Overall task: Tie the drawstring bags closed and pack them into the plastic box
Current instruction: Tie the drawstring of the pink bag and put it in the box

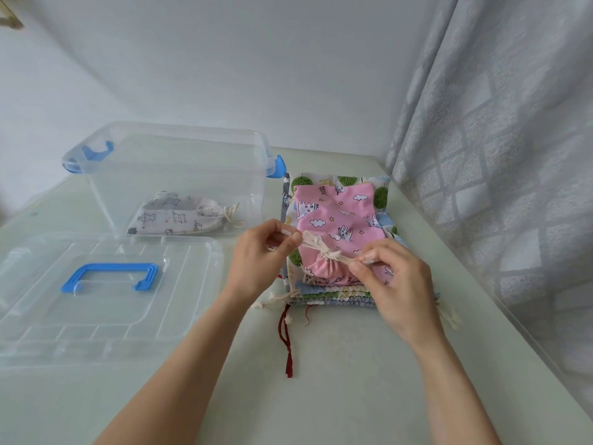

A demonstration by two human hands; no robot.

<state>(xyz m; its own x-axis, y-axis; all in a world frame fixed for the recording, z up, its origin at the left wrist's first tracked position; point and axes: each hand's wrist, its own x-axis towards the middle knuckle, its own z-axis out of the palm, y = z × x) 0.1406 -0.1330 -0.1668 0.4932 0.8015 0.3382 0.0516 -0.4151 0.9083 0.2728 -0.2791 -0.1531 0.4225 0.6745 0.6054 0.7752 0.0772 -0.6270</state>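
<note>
While one tied bag already lies in the plastic box, the left hand and right hand each pinch a cord end of the pink bag atop the pile (knot half-cinched); uneven pulling could leave it loose.

Soft, even daylight, perhaps through curtain at right; faint shadows; wide-angle bending at edges; slight softness.

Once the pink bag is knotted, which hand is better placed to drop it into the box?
Probably the left hand: it is nearer the plastic box, which stands left of the pink bag.
</note>
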